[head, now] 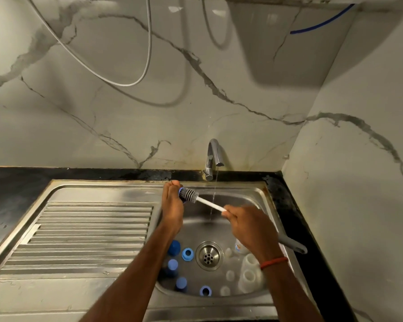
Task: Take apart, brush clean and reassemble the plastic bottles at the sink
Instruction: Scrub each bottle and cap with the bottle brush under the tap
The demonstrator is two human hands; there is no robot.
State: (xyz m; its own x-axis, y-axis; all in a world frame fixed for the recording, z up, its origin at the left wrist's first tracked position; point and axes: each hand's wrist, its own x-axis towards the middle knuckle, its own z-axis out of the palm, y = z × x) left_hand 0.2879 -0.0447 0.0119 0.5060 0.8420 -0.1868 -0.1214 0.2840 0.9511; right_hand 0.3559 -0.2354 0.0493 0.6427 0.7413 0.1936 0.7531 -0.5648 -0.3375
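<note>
Right hand [249,228]: fingers were curled tight round the white shaft of the brush [189,195], over the right half of the basin. A grey handle end stuck out past the wrist toward the sink's right edge.
Left hand [172,205]: closed round a small blue part [180,191] near the far edge of the sink [242,196]. Its back faced the camera, so the exact finger hold could not be told.
Brush head: the grey bristles met the blue part; whether against it or partly inside could not be told.
Water: a thin stream [213,201] fell from the tap [213,156] at the worktop's [14,187] far edge, crossing the shaft rather than the bristles.
Basin: blue caps [174,247] and blue rings [187,254] lay left of the drain [209,256]. Clear bottles [249,278] lay right of it, toward the near edge.
Step in hand: probably scrubbing one blue piece.
Doing it well: twist the brush while turning the blue part so the bristles reach any threads. Bring both under the stream to flush them. Grip firmly, since wet plastic likely slips, and lay the clean piece apart from the unwashed ones.
</note>
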